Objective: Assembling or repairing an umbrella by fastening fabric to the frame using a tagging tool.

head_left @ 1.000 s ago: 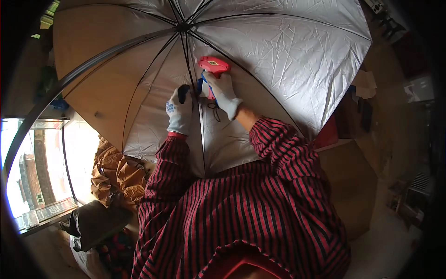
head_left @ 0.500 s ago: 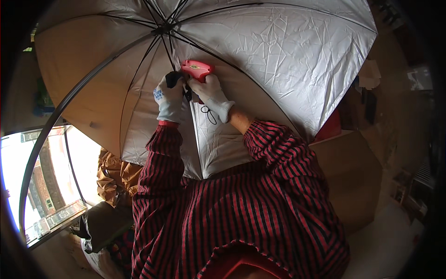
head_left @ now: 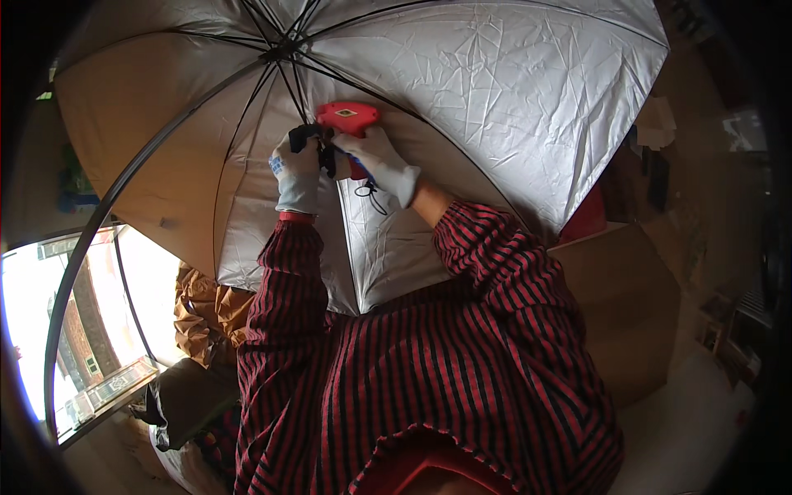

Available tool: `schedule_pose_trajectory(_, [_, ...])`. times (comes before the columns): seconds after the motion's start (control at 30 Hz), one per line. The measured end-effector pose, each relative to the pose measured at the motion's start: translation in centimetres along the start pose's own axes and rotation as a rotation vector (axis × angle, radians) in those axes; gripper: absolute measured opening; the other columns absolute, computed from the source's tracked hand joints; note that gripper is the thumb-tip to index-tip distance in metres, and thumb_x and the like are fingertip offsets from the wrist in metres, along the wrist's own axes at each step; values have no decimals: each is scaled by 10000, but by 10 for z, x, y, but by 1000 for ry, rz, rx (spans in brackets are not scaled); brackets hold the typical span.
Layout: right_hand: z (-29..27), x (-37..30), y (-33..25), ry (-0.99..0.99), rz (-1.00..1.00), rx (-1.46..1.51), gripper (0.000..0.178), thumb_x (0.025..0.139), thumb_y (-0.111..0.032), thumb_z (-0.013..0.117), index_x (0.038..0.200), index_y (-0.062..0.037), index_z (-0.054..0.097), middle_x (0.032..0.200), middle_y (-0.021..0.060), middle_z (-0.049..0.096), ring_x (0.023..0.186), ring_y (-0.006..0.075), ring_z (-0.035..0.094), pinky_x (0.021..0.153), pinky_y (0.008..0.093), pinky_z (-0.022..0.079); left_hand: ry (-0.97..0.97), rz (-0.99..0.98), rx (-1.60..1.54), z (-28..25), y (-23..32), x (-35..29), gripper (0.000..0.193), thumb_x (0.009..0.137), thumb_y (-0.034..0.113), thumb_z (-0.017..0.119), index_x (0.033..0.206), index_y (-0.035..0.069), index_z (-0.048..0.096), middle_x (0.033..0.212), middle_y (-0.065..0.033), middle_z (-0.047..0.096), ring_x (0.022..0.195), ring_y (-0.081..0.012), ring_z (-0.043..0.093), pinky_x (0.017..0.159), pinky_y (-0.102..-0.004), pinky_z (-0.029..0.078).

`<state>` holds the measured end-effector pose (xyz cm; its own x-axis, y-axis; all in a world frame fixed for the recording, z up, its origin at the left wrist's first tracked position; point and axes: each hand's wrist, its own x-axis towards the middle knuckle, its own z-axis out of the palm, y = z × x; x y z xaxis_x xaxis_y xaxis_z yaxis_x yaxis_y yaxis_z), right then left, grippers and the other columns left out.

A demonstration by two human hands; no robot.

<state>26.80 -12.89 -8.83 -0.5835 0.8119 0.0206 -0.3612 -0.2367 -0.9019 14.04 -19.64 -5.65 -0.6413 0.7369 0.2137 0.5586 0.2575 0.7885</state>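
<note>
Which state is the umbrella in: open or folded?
The umbrella is open. Its silver fabric, though creased, is spread wide between black ribs that fan out from the hub.

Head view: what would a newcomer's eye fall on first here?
The open umbrella comes first, its wrinkled silvery lining and dark ribs spanning the upper picture. Next is the bright red pistol-shaped tool above centre, held in the gloved right hand, with the gloved left hand close by on its left. The red-and-black striped garment fills the lower middle.
</note>
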Motion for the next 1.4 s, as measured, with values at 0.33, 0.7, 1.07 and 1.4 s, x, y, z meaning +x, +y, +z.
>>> schedule_pose_trajectory(0.33, [-42, 24, 32, -391, -30, 88, 332, 918, -147, 603, 1213, 4, 581, 1159, 54, 628, 988, 126, 621, 867, 250, 495, -38, -152, -118, -11, 0, 1, 188, 882, 149, 595, 914, 3, 709, 691, -85, 666, 576, -139, 614, 527, -296, 477])
schedule_pose_trajectory(0.7, [-33, 26, 5, -552, -17, -209, 356, 870, -82, 583, 1221, -26, 591, 1243, 130, 614, 1138, 213, 597, 987, 309, 457, -145, -205, -138, -17, 0, 5, 174, 917, 121, 573, 979, 32, 709, 681, -12, 634, 483, -65, 503, 417, -234, 367])
schedule_pose_trajectory(1.07, [-32, 30, 11, -556, -454, -628, 323, 815, -213, 694, 1067, -23, 625, 941, 19, 685, 835, 156, 632, 793, 291, 505, -114, -26, 9, -17, 7, 4, 158, 877, 138, 608, 957, 44, 706, 670, -70, 654, 545, -125, 603, 482, -284, 445])
schedule_pose_trajectory(1.4, [-11, 18, -54, -450, 319, -276, 288, 775, -157, 731, 1038, -72, 650, 929, 32, 672, 834, 114, 641, 696, 250, 523, -150, 90, 195, -15, -8, 4, 144, 856, 183, 608, 880, 54, 668, 765, -195, 659, 698, -350, 648, 616, -406, 489])
